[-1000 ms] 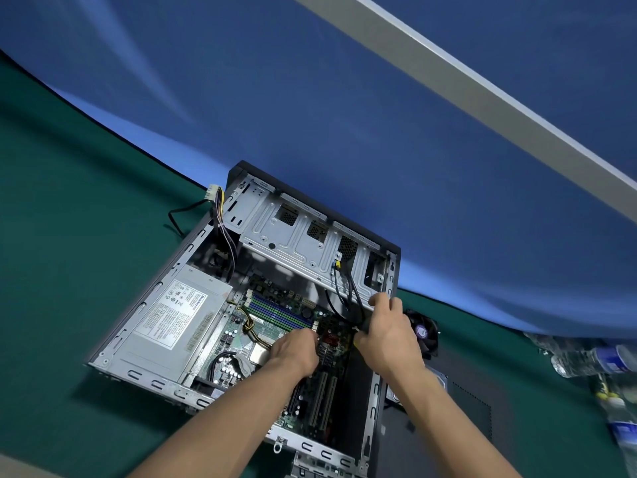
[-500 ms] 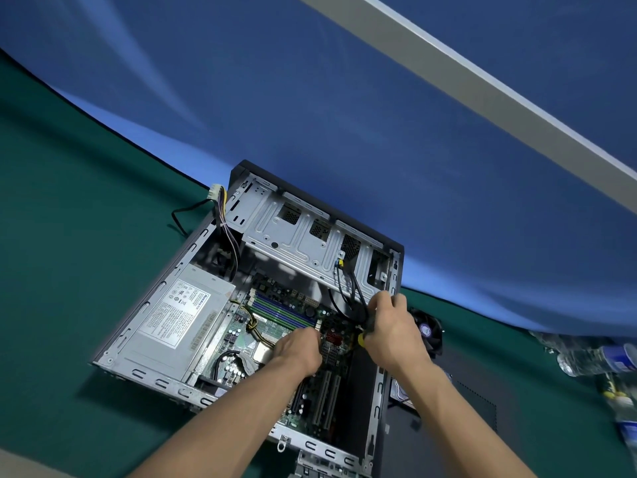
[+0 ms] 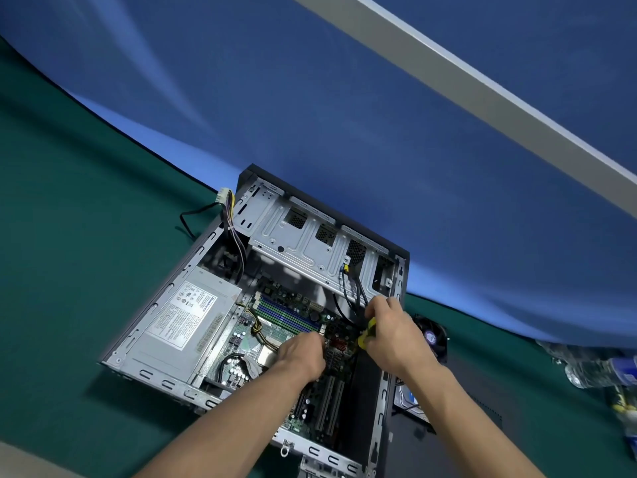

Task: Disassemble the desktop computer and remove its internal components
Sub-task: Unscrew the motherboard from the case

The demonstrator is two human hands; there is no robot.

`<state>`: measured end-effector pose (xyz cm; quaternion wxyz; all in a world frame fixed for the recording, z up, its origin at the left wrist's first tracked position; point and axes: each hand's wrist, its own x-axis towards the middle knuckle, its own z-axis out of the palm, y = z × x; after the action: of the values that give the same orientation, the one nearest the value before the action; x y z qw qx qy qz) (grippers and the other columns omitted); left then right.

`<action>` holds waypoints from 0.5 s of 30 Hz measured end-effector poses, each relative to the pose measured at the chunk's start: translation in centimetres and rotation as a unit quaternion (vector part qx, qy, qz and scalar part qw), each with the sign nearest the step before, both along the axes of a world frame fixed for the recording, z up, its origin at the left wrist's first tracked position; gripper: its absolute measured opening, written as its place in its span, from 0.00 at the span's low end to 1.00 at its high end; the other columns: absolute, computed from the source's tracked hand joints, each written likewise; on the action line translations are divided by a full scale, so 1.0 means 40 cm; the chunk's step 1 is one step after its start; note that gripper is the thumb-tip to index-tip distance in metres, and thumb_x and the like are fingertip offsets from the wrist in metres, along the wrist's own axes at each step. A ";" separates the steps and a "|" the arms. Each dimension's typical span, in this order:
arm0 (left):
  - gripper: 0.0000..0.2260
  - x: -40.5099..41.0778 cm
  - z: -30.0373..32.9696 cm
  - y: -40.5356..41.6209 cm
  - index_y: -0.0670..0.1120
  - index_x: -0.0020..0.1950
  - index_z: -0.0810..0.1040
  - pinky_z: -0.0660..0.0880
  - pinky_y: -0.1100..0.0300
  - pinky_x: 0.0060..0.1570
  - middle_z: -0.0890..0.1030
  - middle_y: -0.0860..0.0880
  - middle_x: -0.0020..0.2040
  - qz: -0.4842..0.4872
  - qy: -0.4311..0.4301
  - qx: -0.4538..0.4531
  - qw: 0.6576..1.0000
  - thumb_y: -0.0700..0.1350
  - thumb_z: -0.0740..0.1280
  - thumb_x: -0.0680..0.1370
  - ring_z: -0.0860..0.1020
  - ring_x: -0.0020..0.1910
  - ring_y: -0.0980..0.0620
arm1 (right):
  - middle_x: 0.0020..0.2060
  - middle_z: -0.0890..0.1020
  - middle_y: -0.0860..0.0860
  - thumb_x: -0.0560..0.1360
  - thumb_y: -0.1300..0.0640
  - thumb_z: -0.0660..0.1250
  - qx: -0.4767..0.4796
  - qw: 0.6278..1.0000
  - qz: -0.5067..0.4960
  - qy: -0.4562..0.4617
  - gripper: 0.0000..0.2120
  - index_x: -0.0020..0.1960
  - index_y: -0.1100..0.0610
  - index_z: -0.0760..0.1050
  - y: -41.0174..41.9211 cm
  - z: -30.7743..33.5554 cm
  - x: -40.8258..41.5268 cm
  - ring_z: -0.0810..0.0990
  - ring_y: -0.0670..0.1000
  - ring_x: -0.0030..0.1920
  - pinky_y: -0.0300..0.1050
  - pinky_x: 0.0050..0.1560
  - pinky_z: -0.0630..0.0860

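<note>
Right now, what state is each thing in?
Computer case: lying on its side, open.
Power supply: mounted inside.
Drive cage: empty.
Motherboard: installed.
Left hand: on the motherboard.
Right hand: gripping a yellow-handled tool.
Fan: removed, outside the case.

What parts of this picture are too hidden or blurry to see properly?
- Left hand, head view: its fingertips and what they touch are behind its own back.
- Yellow-handled tool: the right hand covers its tip.
- Power supply label: print too small.
- Hard drive: mostly behind the right forearm.
- Plastic bottles: blurred, cut by the right edge.
</note>
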<state>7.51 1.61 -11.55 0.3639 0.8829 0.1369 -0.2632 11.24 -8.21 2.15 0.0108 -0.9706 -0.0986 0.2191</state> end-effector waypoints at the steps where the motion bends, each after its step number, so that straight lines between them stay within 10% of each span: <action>1: 0.15 -0.001 0.004 0.002 0.49 0.62 0.76 0.72 0.59 0.38 0.79 0.47 0.54 -0.003 -0.002 0.002 1.000 0.36 0.63 0.77 0.74 0.43 0.50 | 0.53 0.70 0.52 0.77 0.55 0.62 -0.001 1.000 -0.002 -0.008 0.08 0.53 0.53 0.65 0.003 -0.001 -0.001 0.73 0.55 0.46 0.46 0.42 0.68; 15: 0.15 0.009 0.017 -0.022 0.42 0.60 0.73 0.74 0.54 0.54 0.77 0.43 0.55 -0.045 -0.068 0.022 0.996 0.32 0.61 0.74 0.76 0.54 0.44 | 0.57 0.68 0.55 0.77 0.63 0.58 -0.012 1.000 0.013 0.014 0.11 0.59 0.56 0.65 -0.018 0.003 0.002 0.73 0.57 0.46 0.49 0.43 0.71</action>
<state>7.88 0.72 -10.88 0.3409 0.9117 0.0773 -0.2158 11.33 -8.93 2.25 -0.0026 -0.9661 -0.1088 0.2341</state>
